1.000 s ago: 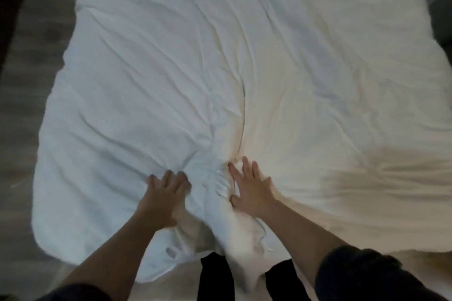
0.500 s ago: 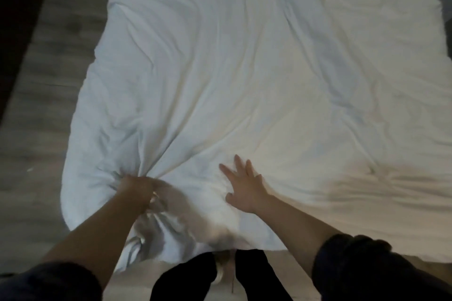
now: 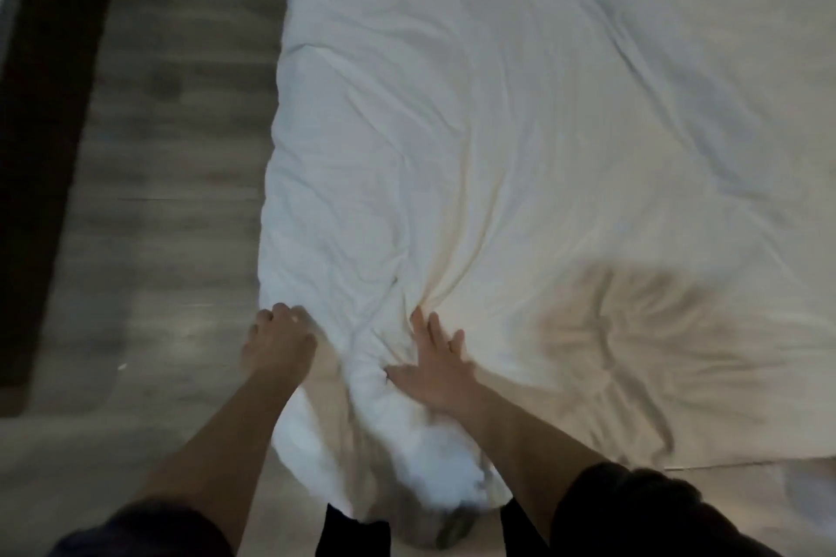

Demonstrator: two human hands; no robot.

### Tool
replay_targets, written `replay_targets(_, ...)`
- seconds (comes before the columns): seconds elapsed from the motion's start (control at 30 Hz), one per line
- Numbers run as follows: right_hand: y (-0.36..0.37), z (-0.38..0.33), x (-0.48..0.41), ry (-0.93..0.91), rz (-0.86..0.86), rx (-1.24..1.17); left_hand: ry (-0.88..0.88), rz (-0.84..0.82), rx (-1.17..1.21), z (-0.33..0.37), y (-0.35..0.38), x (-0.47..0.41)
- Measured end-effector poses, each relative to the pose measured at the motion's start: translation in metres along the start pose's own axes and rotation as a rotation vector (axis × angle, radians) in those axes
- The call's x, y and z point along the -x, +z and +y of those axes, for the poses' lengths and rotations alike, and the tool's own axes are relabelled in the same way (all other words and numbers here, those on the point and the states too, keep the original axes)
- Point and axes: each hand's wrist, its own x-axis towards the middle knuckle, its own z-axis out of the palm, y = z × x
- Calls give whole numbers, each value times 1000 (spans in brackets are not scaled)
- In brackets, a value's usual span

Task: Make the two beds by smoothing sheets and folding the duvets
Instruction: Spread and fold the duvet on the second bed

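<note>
- A white duvet (image 3: 520, 149) covers a bed and fills most of the head view. Its long axis runs straight away from the person. Its near edge lies crosswise just in front of them.
- The left hand (image 3: 278, 341) sits at the duvet's left edge, close to the near corner, where the cloth meets the grey wood floor (image 3: 158, 194). Its fingers are curled onto the edge and seem to grip the cloth, though blur softens the detail.
- The right hand (image 3: 436, 364) lies flat on the duvet, palm down and fingers spread and straight. It presses the cloth and holds nothing.
- Between the two hands a thick ridge (image 3: 375, 380) of bunched cloth runs from the creases ahead back toward the person. It then spills over the bed end near their dark-clad legs (image 3: 353, 529).
- The ridge lies just right of the left hand and touches the thumb side of the right hand. The left hand is nearer the loose corner, and the right hand is nearer the wide wrinkled middle.
- Judging from this, the next move depends on drawing the corner out to the left while the right hand pins or sweeps the cloth flat.
- Creases fan out from the right hand's fingertips toward the far end of the bed. A soft shadow (image 3: 610, 330) falls on the duvet to the right.
- A dark strip (image 3: 40, 149) runs along the floor at far left.
- No brand, label or writing can be seen anywhere.
</note>
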Motion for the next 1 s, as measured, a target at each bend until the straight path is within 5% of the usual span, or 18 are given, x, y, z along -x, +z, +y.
replay_targets(0.33, 13, -40, -43, 303, 28, 131, -205, -276, 600, -30, 12, -55)
replay_targets(0.53, 13, -28, -57, 212, -44, 142, -274, -271, 726, -38, -3, -56)
replay_targets(0.77, -11, -50, -31, 160, -63, 168, -237, -266, 864, -96, -118, -52)
replay_targets(1.0, 32, -156, -18, 258, -8, -239, -147, -834, 760, -101, -186, -95)
